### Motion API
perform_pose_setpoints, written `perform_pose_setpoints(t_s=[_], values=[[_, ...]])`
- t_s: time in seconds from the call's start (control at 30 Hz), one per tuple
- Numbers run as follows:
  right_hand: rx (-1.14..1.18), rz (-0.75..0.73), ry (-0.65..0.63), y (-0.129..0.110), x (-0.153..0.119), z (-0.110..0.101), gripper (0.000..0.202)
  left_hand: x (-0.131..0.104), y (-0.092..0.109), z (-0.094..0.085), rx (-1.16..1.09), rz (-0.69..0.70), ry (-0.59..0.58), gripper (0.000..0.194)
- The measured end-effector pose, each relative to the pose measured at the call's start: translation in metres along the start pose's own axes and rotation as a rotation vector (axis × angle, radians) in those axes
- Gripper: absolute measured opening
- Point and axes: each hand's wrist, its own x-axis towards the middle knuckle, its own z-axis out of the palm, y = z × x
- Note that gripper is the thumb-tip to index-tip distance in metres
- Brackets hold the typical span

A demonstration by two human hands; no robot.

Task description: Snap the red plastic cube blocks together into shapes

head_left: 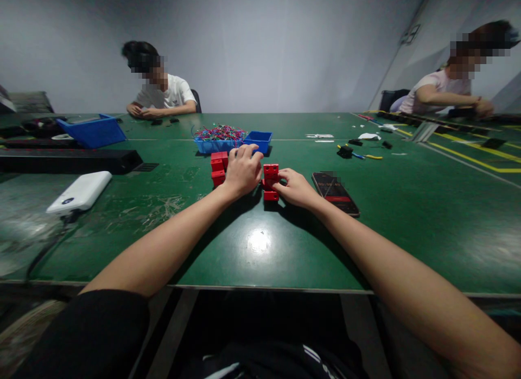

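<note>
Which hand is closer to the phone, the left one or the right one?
Right. The right hand is just left of the phone, at a red block. The left hand is farther away, past that block.

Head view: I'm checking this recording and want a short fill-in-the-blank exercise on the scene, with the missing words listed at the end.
1. The right hand holds a block whose colour is ____.
2. Of the person's two hands, the one nearer the phone is the ____ one.
3. The heap of thin wires sits in a container coloured ____.
4. The white device lies toward the picture's ____ edge.

Missing words: red; right; blue; left.
</note>
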Motion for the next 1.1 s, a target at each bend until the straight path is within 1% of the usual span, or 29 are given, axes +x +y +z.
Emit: perform_pose_setpoints(t_s=[0.07, 0.13, 0.27, 0.33, 0.43, 0.5, 0.57, 0.7, 0.8, 0.87, 0.97, 1.1], values=[[-0.008, 0.007, -0.005, -0.001, 0.000, -0.001, 0.020, 0.003, -0.010, -0.004, 0.074, -0.078, -0.001, 0.031], [-0.006, 0.005, -0.007, -0.002, -0.001, -0.001, 0.022, 0.005, -0.025, -0.007, 0.110, -0.152, -0.028, 0.036], [0.001, 0.001, -0.016, -0.003, -0.002, -0.002, 0.024, 0.010, -0.063, -0.013, 0.093, -0.295, -0.039, 0.046], [0.007, 0.006, -0.021, -0.002, -0.001, -0.002, 0.024, 0.012, -0.084, -0.016, 0.013, -0.405, -0.020, 0.048], [0.011, 0.010, -0.023, -0.001, -0.001, -0.002, 0.024, 0.014, -0.115, -0.016, -0.172, -0.554, -0.007, 0.045], [0.010, 0.010, -0.023, 0.000, -0.001, -0.001, 0.025, 0.013, -0.131, -0.013, -0.342, -0.597, 0.017, 0.040], [0.014, 0.010, -0.024, 0.001, -0.001, -0.001, 0.025, 0.010, -0.143, -0.009, -0.516, -0.630, 0.002, 0.036], [0.009, 0.001, -0.019, 0.002, -0.001, -0.001, 0.024, -0.001, -0.155, -0.002, -0.808, -0.691, -0.068, 0.037], [0.001, 0.000, -0.024, 0.002, -0.001, -0.002, 0.025, -0.007, -0.162, 0.000, -0.948, -0.703, -0.102, 0.036], [0.004, 0.002, -0.027, 0.001, -0.001, -0.002, 0.026, -0.009, -0.165, 0.000, -0.990, -0.711, -0.095, 0.037], [0.010, 0.002, -0.031, 0.001, -0.001, -0.001, 0.026, -0.009, -0.168, 0.000, -0.988, -0.725, -0.063, 0.042], [0.013, -0.003, -0.029, 0.002, 0.000, 0.000, 0.025, -0.008, -0.164, 0.001, -1.005, -0.711, -0.084, 0.044]])
